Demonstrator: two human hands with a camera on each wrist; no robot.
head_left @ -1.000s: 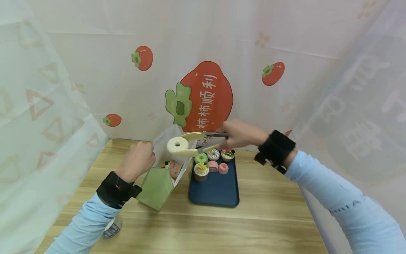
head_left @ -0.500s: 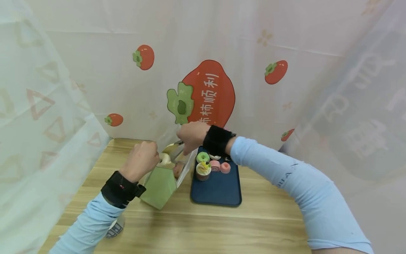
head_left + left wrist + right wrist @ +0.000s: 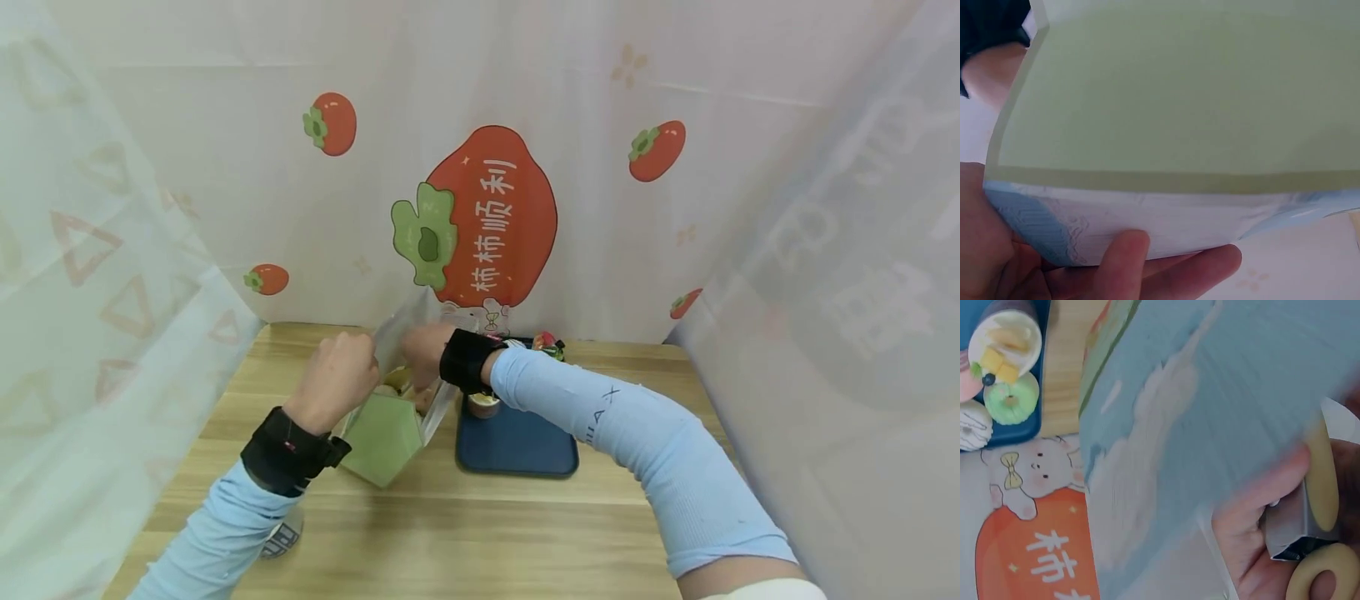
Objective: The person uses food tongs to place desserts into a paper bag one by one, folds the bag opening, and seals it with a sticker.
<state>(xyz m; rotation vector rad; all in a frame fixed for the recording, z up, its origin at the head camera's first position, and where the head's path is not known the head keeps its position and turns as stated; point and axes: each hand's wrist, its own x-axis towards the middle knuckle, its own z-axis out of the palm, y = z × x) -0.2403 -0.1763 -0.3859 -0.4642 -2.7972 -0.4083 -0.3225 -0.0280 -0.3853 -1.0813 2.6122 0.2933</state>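
My left hand (image 3: pixel 337 375) holds the side of a paper bag (image 3: pixel 384 437) with a pale green panel. Thumb and fingers grip its blue-and-white printed side in the left wrist view. My right hand (image 3: pixel 426 348) is at the bag's mouth, gripping tongs (image 3: pixel 1321 481) with cream-coloured ends and a metal body. The tongs' tips reach into the bag, mostly hidden by its walls. Inside, pale pastry shapes (image 3: pixel 422 400) show partly beneath the right hand. In the right wrist view the bag's printed wall covers much of the scene.
A dark blue tray (image 3: pixel 517 446) right of the bag bears a cream-topped cup cake (image 3: pixel 1007 344), a green doughnut (image 3: pixel 1012 400) and a white iced doughnut (image 3: pixel 974 426). A printed cup (image 3: pixel 283 537) stands by the left forearm. Printed curtains (image 3: pixel 600 250) enclose the table's back and sides.
My right hand has moved left and down, carrying the white doughnut in the tongs from above the bag into its mouth. The left hand keeps its hold on the bag.
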